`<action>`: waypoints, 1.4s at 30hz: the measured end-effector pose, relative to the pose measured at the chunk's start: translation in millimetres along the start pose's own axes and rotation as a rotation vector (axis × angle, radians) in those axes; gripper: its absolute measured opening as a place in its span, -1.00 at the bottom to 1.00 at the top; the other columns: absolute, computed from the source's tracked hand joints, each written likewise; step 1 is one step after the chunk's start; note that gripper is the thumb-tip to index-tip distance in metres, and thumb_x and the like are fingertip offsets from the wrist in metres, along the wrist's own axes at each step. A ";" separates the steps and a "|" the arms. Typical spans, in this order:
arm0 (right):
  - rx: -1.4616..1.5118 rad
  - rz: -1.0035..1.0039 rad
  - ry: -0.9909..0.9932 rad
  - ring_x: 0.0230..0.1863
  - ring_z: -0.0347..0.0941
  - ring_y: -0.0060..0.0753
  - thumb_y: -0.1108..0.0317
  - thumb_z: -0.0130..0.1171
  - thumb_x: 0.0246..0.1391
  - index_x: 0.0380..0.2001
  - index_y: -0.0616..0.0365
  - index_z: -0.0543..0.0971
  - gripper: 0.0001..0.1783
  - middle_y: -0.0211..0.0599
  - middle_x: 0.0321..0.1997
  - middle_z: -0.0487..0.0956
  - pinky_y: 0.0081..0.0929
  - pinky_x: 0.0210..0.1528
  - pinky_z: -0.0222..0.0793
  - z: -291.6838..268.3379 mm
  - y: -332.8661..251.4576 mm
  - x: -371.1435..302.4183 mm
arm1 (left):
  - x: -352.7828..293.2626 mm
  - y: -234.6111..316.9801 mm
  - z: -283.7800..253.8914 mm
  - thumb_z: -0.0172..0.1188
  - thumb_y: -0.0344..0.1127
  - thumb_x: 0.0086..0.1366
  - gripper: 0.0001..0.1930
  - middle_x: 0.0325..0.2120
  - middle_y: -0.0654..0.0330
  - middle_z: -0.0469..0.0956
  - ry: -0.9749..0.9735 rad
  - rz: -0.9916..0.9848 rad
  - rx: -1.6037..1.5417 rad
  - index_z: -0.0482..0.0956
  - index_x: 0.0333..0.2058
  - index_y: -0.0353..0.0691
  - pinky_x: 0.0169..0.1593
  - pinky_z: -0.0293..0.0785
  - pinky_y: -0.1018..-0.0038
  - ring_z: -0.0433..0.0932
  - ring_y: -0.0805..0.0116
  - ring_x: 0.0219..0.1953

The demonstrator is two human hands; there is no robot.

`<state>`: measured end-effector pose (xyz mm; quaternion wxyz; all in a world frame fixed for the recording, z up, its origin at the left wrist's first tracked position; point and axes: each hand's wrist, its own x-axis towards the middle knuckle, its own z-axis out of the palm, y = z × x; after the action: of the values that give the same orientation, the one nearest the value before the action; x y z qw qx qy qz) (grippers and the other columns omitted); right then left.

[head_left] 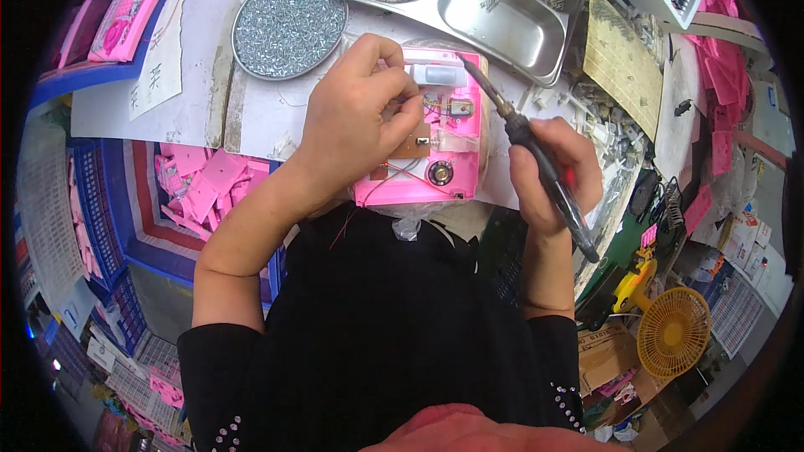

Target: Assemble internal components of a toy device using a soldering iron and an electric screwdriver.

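Note:
My right hand (559, 172) is wrapped round the black handle of a soldering iron (521, 130). The iron slants up and left, its thin tip over the upper right part of a pink plastic housing (394, 193). Over the housing's left side, my left hand (360, 117) is closed in a pinch; whatever is between its fingertips is hidden. Beside those fingers lie thin coloured wires and a small metal-cased motor (461, 107). A brown circuit board (412, 144) sits partly under my left hand. Nearer to me in the housing is a round black speaker-like part (440, 172), with red wires to its left.
A round metal tray (289, 65) of small screws stands at the back left. Behind the housing is a divided steel tray (543, 57) with small metal parts. Small white pieces (569, 107) lie to the right. Pink parts fill a blue crate (142, 238) at the left; a yellow fan (672, 332) stands lower right.

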<state>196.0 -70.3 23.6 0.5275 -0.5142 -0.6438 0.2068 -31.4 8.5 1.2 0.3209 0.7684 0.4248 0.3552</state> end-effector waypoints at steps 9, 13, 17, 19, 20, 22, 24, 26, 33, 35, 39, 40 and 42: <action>-0.089 -0.093 -0.158 -0.63 0.40 -0.40 0.52 0.49 -0.13 -0.22 0.21 0.63 -0.66 -0.31 -0.57 0.54 -0.49 -0.59 0.23 -9.2 3.9 -10.7 | 3.1 -0.7 1.8 0.34 -0.41 0.05 -0.89 -0.28 0.15 0.52 0.006 0.084 0.125 0.58 -0.52 -0.27 -0.23 0.54 0.25 0.57 0.12 -0.29; -0.104 -0.123 -0.186 -0.63 0.40 -0.40 0.53 0.49 -0.14 -0.23 0.20 0.64 -0.67 -0.34 -0.58 0.54 -0.48 -0.59 0.23 -4.6 4.9 -8.3 | 3.6 -1.8 2.9 0.34 -0.44 0.04 -0.89 -0.28 0.13 0.51 -0.009 0.086 0.161 0.57 -0.51 -0.29 -0.23 0.53 0.27 0.57 0.13 -0.29; -0.104 -0.122 -0.199 -0.62 0.39 -0.39 0.53 0.49 -0.14 -0.23 0.19 0.65 -0.67 -0.34 -0.57 0.54 -0.48 -0.59 0.23 -3.8 6.0 -6.7 | 4.1 -2.2 2.6 0.35 -0.49 0.02 -0.88 -0.30 0.10 0.48 -0.012 0.094 0.159 0.55 -0.49 -0.34 -0.23 0.51 0.33 0.56 0.15 -0.31; -0.103 -0.118 -0.202 -0.62 0.39 -0.39 0.54 0.48 -0.14 -0.23 0.19 0.65 -0.67 -0.34 -0.57 0.54 -0.47 -0.59 0.24 -3.0 5.5 -6.0 | 4.1 -2.6 2.7 0.35 -0.49 0.02 -0.88 -0.30 0.10 0.48 -0.008 0.098 0.155 0.55 -0.49 -0.34 -0.24 0.51 0.33 0.56 0.15 -0.31; -0.103 -0.116 -0.206 -0.62 0.40 -0.39 0.54 0.48 -0.14 -0.23 0.19 0.65 -0.67 -0.34 -0.57 0.54 -0.47 -0.58 0.24 -2.5 4.9 -5.4 | 4.1 -2.8 2.8 0.35 -0.49 0.02 -0.87 -0.30 0.10 0.48 -0.008 0.098 0.151 0.55 -0.49 -0.34 -0.24 0.51 0.33 0.56 0.15 -0.31; -0.101 -0.117 -0.211 -0.62 0.40 -0.39 0.54 0.48 -0.14 -0.23 0.19 0.65 -0.67 -0.34 -0.57 0.54 -0.47 -0.58 0.24 -1.5 4.7 -4.2 | 4.6 -2.8 2.8 0.34 -0.46 0.03 -0.88 -0.30 0.12 0.50 -0.007 0.093 0.147 0.56 -0.50 -0.32 -0.24 0.52 0.30 0.56 0.13 -0.31; -0.096 -0.122 -0.215 -0.62 0.40 -0.38 0.54 0.48 -0.14 -0.23 0.19 0.65 -0.66 -0.33 -0.56 0.54 -0.47 -0.58 0.24 -0.6 5.3 -3.1 | 4.6 -2.5 3.2 0.33 -0.43 0.05 -0.90 -0.30 0.15 0.52 -0.003 0.082 0.144 0.57 -0.52 -0.27 -0.24 0.54 0.23 0.57 0.11 -0.29; -0.105 -0.106 -0.237 -0.58 0.42 -0.38 0.52 0.46 -0.08 -0.21 0.23 0.62 -0.69 -0.26 -0.55 0.53 -0.48 -0.54 0.25 -2.1 5.2 -4.5 | 4.8 -2.6 3.5 0.33 -0.43 0.05 -0.89 -0.30 0.14 0.52 0.002 0.087 0.149 0.57 -0.52 -0.27 -0.25 0.53 0.23 0.57 0.11 -0.30; -0.128 -0.217 -0.220 -0.59 0.40 -0.33 0.57 0.51 -0.21 -0.23 0.14 0.66 -0.62 -0.37 -0.56 0.52 -0.43 -0.52 0.27 0.7 7.6 0.3 | 4.8 -3.5 4.9 0.34 -0.43 0.05 -0.88 -0.31 0.14 0.52 0.025 0.097 0.146 0.56 -0.52 -0.27 -0.27 0.52 0.25 0.57 0.11 -0.32; -0.171 -0.276 -0.261 -0.58 0.41 -0.32 0.56 0.52 -0.24 -0.24 0.12 0.67 -0.61 -0.37 -0.57 0.51 -0.43 -0.51 0.28 -2.1 10.8 3.0 | 4.3 -3.1 4.6 0.34 -0.43 0.05 -0.88 -0.31 0.14 0.52 0.026 0.069 0.125 0.55 -0.53 -0.27 -0.28 0.52 0.25 0.57 0.11 -0.34; -0.206 -0.326 -0.301 -0.56 0.42 -0.33 0.55 0.54 -0.27 -0.25 0.09 0.68 -0.60 -0.37 -0.58 0.49 -0.43 -0.50 0.28 -5.9 13.7 7.2 | 4.2 -2.4 4.1 0.35 -0.43 0.05 -0.87 -0.32 0.14 0.52 0.024 0.039 0.100 0.55 -0.53 -0.27 -0.30 0.51 0.26 0.57 0.12 -0.37; -0.182 -0.312 -0.300 -0.56 0.41 -0.33 0.55 0.54 -0.27 -0.25 0.10 0.68 -0.60 -0.37 -0.58 0.50 -0.43 -0.51 0.28 -7.0 13.7 7.3 | 4.2 -2.5 4.0 0.35 -0.43 0.05 -0.87 -0.32 0.13 0.52 0.023 0.039 0.101 0.55 -0.53 -0.27 -0.30 0.51 0.26 0.57 0.11 -0.37; -0.133 -0.283 -0.297 -0.58 0.41 -0.32 0.55 0.53 -0.25 -0.25 0.11 0.68 -0.61 -0.36 -0.59 0.50 -0.42 -0.51 0.27 -9.1 13.4 7.6 | 4.2 -2.5 3.9 0.36 -0.42 0.04 -0.87 -0.33 0.13 0.52 0.021 0.039 0.103 0.56 -0.53 -0.28 -0.30 0.52 0.26 0.57 0.11 -0.37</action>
<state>210.8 -61.0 19.6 0.4156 -0.4164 -0.7923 0.1613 -27.7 12.6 -1.7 0.2695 0.7882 0.4309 0.3469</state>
